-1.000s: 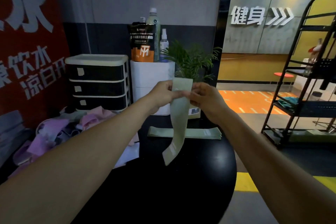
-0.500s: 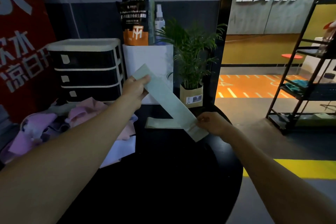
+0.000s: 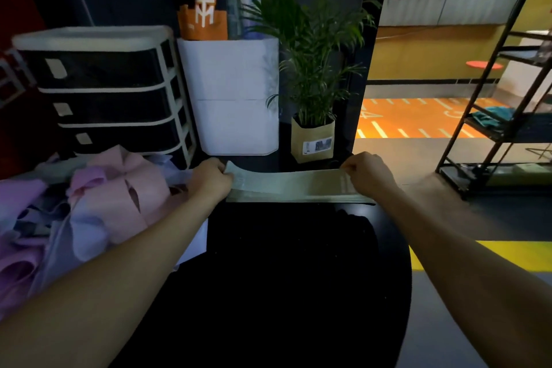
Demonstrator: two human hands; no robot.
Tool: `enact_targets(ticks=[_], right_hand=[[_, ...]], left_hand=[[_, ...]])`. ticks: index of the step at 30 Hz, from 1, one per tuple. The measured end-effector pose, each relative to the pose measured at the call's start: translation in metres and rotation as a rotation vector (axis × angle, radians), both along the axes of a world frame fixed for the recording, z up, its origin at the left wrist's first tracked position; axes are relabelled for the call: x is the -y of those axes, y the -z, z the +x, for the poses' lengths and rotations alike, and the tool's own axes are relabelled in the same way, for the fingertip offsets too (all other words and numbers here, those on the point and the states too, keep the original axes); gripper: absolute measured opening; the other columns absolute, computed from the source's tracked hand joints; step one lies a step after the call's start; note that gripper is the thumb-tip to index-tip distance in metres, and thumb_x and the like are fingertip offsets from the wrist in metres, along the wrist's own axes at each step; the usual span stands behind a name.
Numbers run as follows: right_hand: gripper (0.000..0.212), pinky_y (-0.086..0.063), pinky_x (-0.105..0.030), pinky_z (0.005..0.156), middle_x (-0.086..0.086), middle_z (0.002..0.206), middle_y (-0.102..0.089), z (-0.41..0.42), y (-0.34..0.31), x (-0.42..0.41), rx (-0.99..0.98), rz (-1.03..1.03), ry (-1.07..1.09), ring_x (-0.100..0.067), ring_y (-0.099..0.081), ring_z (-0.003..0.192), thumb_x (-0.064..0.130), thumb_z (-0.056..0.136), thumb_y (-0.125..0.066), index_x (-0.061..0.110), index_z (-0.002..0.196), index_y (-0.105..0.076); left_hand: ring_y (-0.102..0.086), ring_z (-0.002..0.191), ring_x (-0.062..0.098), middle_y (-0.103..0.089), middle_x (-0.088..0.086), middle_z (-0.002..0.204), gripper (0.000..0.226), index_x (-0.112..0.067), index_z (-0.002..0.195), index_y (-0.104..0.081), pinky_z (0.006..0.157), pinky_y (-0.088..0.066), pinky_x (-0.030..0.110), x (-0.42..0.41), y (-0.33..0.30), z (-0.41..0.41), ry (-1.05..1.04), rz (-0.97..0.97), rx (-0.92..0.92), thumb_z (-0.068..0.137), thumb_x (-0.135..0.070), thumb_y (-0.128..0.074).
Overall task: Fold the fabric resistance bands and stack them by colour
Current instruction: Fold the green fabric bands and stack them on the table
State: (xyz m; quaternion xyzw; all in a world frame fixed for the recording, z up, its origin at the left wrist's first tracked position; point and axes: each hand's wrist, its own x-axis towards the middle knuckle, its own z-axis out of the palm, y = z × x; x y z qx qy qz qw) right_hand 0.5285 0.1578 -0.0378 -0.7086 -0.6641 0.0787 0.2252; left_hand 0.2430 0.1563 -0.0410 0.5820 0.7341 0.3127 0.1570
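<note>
Both hands, left hand (image 3: 213,178) and right hand (image 3: 366,173), pinch the light, limp green band (image 3: 289,184) by its ends, apparently over the green stack (image 3: 298,197).

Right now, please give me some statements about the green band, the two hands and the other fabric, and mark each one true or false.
1. Each hand holds one end of the green band: the left hand its left end, the right hand its right end. True.
2. The green band hangs down in the air, far above the black table. False: it lies stretched flat, low over the green stack on the table.
3. A loose pile of pink and purple bands lies to the left of the left hand. True.
4. The green stack sits on the drawer unit. False: it sits on the black table, in front of the potted plant.
</note>
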Motion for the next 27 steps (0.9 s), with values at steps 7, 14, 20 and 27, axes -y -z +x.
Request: enact_targets(ticks=[7,14,20,27], right_hand=[[0.036,-0.035,-0.038,0.088,-0.007,0.113,-0.059,0.000,0.021,-0.005,0.272,-0.025,-0.002,-0.030,-0.042,0.113,0.003,0.090,-0.043,0.021,0.111,-0.064],[0.030,-0.028,-0.041,0.096,-0.009,0.119,-0.046,-0.003,0.031,-0.002,0.323,0.026,0.002,-0.032,-0.034,0.115,0.010,0.092,-0.048,0.021,0.116,-0.063],[0.036,-0.034,-0.037,0.099,-0.004,0.129,-0.045,-0.049,0.035,0.016,0.102,0.087,-0.153,-0.026,-0.036,0.118,0.030,0.094,-0.052,0.023,0.129,-0.054],[0.041,-0.023,-0.039,0.108,0.001,0.138,-0.036,-0.079,0.058,0.035,0.081,0.115,-0.180,-0.021,-0.028,0.130,0.034,0.093,-0.050,0.030,0.134,-0.046]], left_hand=[[-0.057,0.089,0.030,-0.060,0.011,0.088,0.011,-0.012,0.082,-0.051,0.069,-0.037,0.030,-0.006,0.021,0.004,0.057,-0.031,-0.076,0.087,-0.017,-0.059],[-0.054,0.093,0.026,-0.053,0.015,0.111,0.019,-0.010,0.099,-0.054,0.079,-0.042,0.031,-0.006,0.033,0.001,0.107,-0.013,-0.033,0.084,-0.016,-0.064],[-0.049,0.115,0.029,-0.043,0.013,0.130,0.050,-0.008,0.128,-0.047,0.100,-0.039,0.035,0.011,0.038,0.000,0.180,0.034,-0.069,0.083,-0.017,-0.067],[-0.046,0.122,0.024,-0.049,0.008,0.133,0.050,-0.011,0.132,-0.048,0.100,-0.033,0.027,0.021,0.051,0.000,0.196,0.089,-0.046,0.085,-0.015,-0.065]])
